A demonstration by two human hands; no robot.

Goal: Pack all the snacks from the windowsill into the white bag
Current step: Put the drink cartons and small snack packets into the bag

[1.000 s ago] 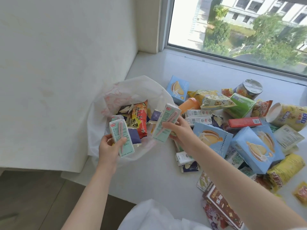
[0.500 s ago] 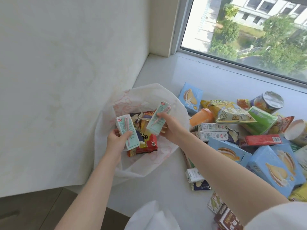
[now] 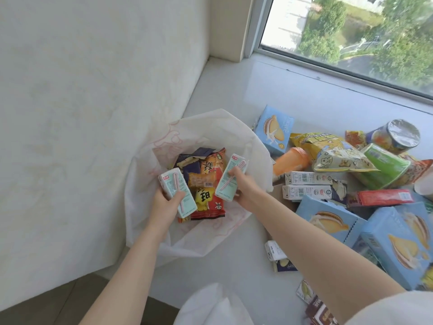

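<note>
The white bag (image 3: 150, 202) stands open on the windowsill (image 3: 234, 266) against the left wall, with red, orange and purple snack packets (image 3: 206, 184) inside. My left hand (image 3: 167, 204) grips a pale green drink carton (image 3: 178, 192) over the bag's left side. My right hand (image 3: 243, 185) grips a second pale green drink carton (image 3: 230, 178) over the bag's right side. Both cartons have a pink straw on the face. A heap of snacks lies to the right: blue biscuit boxes (image 3: 398, 245), white cartons (image 3: 309, 185), a red bar (image 3: 384, 197).
Further right lie a green pack (image 3: 384, 167), a yellow bag (image 3: 321, 141), an orange bottle (image 3: 290, 160) and a foil-topped can (image 3: 398, 137). Another blue box (image 3: 274, 130) stands behind the bag. The window runs along the back. Something white (image 3: 210, 308) shows at the bottom edge.
Both hands have carried their cartons lower into the bag's mouth. The view has shifted left and closer, so the bag sits more in the middle.
</note>
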